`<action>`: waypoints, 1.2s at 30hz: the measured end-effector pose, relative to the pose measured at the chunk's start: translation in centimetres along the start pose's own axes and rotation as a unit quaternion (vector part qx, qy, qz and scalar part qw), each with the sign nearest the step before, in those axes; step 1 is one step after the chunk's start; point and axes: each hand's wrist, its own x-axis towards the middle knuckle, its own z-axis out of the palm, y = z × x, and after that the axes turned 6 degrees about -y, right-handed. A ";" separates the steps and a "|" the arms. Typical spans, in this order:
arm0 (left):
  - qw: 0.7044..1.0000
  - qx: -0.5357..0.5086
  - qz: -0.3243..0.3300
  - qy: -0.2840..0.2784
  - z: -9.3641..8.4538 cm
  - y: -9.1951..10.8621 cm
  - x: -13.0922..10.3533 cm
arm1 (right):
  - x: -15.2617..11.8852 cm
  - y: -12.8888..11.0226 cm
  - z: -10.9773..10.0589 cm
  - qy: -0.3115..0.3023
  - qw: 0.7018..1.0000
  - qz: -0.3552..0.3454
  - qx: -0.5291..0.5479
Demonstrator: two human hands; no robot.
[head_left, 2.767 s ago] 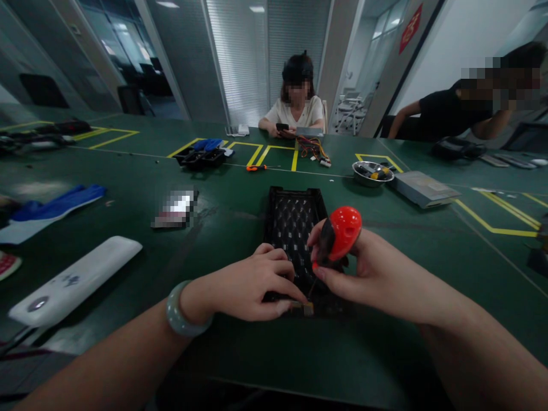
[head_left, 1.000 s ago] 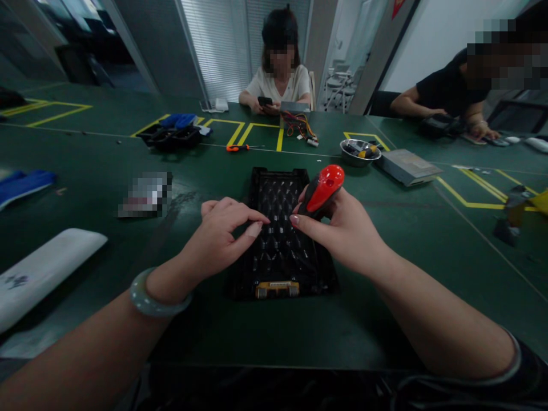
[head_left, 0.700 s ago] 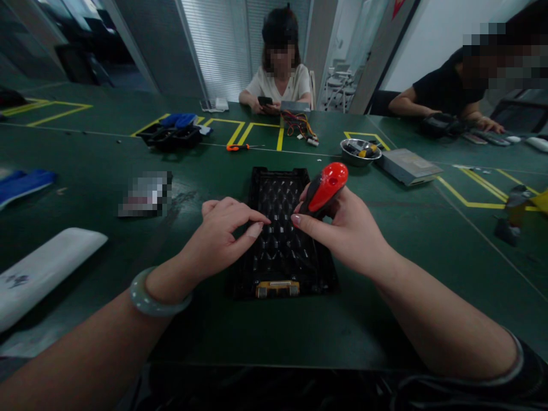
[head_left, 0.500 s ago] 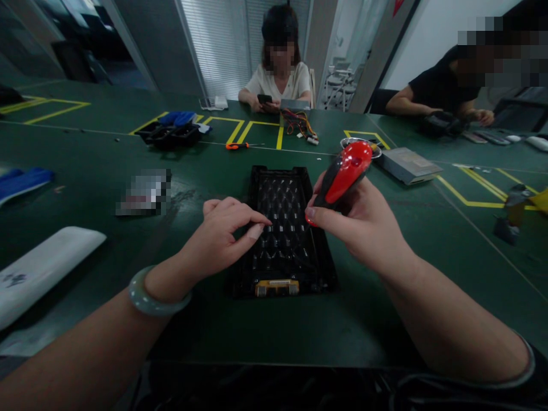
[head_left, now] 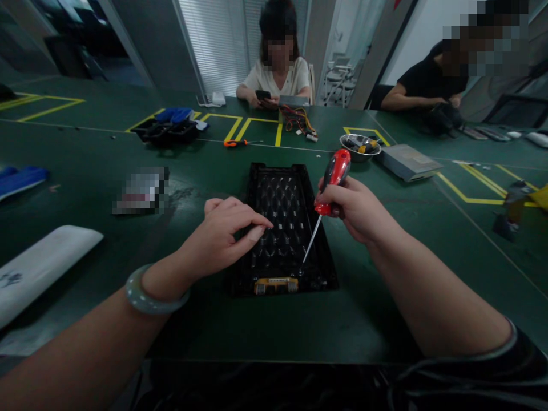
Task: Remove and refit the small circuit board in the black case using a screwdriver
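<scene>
A black rectangular frame with a patterned inner surface lies on the green table, an orange-brown connector board at its near edge. My right hand grips the handle of a red and black screwdriver. The metal shaft points down and left, its tip at the frame's near right part, close to a small screw. My left hand is over the frame's left edge, thumb and index finger drawn close with a small gap, nothing visible between them.
Behind the frame are an orange-handled screwdriver, a metal bowl, a grey box, a black tray and cables. A white package lies left. Two people sit across the table.
My right hand has tilted the screwdriver, so its shaft now shows, with the tip down at the frame's near right. My left hand has barely moved.
</scene>
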 end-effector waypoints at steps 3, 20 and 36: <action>1.000 -0.005 0.002 -0.004 0.0 0.1 0.0 | 0.3 0.3 -0.2 0.007 1.000 0.012 0.003; 1.000 -0.004 0.001 -0.006 0.1 0.1 0.1 | 1.8 2.6 -0.7 0.006 0.988 0.135 0.071; 1.000 -0.014 0.016 -0.010 0.1 0.0 0.0 | 1.9 2.8 -0.8 0.002 0.992 0.113 0.056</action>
